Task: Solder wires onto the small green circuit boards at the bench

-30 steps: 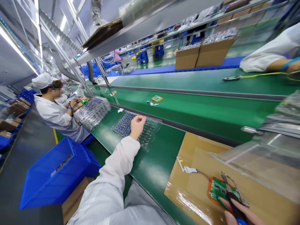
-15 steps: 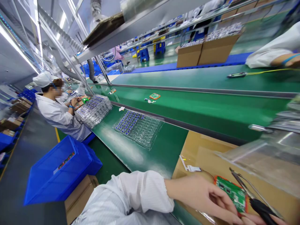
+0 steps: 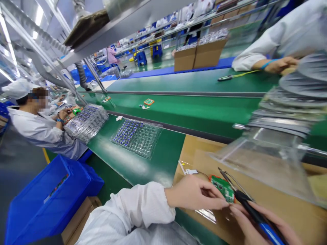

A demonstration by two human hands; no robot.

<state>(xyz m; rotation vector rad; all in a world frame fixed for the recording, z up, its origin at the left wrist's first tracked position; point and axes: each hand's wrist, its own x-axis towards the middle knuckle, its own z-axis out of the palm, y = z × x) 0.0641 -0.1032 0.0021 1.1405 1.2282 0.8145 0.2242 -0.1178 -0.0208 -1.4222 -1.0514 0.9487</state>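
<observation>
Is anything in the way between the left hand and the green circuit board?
Nothing visible: the left hand is by the near edge of the green circuit board. The black-and-blue tool in the right hand slants along its far side.

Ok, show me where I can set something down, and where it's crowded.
Bare green worktop lies between the clear compartmented tray and the tan mat. The green conveyor belt is open from the small orange-edged board rightward to the ribbed duct. Crowded: the mat where left hand, right hand and soldering iron gather at the circuit board.
</observation>
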